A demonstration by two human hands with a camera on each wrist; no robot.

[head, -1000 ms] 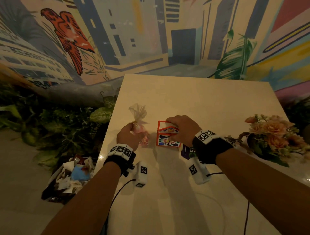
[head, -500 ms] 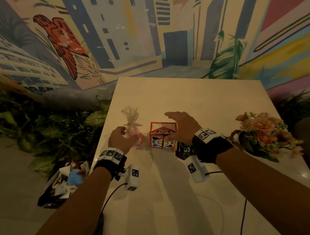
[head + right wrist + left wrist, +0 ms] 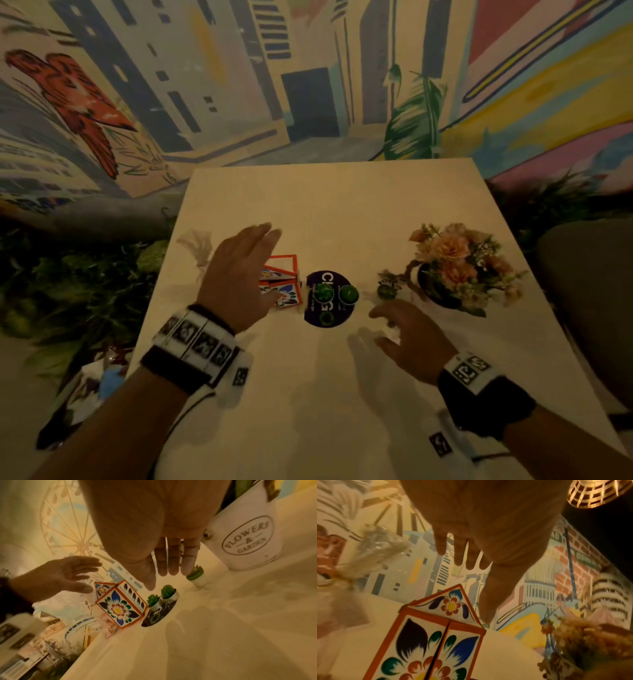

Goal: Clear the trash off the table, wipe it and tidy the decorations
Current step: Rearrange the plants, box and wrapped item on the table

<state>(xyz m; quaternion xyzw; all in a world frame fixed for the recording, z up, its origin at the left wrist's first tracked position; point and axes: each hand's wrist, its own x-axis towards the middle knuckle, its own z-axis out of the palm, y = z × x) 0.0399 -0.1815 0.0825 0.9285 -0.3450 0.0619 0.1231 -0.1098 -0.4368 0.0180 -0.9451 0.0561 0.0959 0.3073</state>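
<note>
A painted house-shaped box [image 3: 282,284] [image 3: 436,635] [image 3: 120,605] with orange edges stands on the cream table [image 3: 342,212]. To its left lies a cellophane candy bag [image 3: 200,246] [image 3: 373,553]. My left hand [image 3: 253,260] [image 3: 471,574] hovers over the box, fingers straight, holding nothing. Right of the box, a purple round coaster [image 3: 325,318] carries two green cactus candles [image 3: 323,293] [image 3: 154,600]. A third small cactus [image 3: 385,291] [image 3: 196,576] stands apart beside it. My right hand [image 3: 387,329] [image 3: 164,572] floats open and empty above the table, near that cactus.
A white "Flowers & Garden" pot [image 3: 247,536] of peach flowers [image 3: 455,257] stands at the table's right. On the floor at the left sits a dark trash bag [image 3: 85,387] of paper scraps, beside green plants [image 3: 68,284]. A mural wall rises behind the table.
My left hand let go of the candy bag and rose over the box. My right hand left the box and drew back rightward, uncovering the coaster and cacti.
</note>
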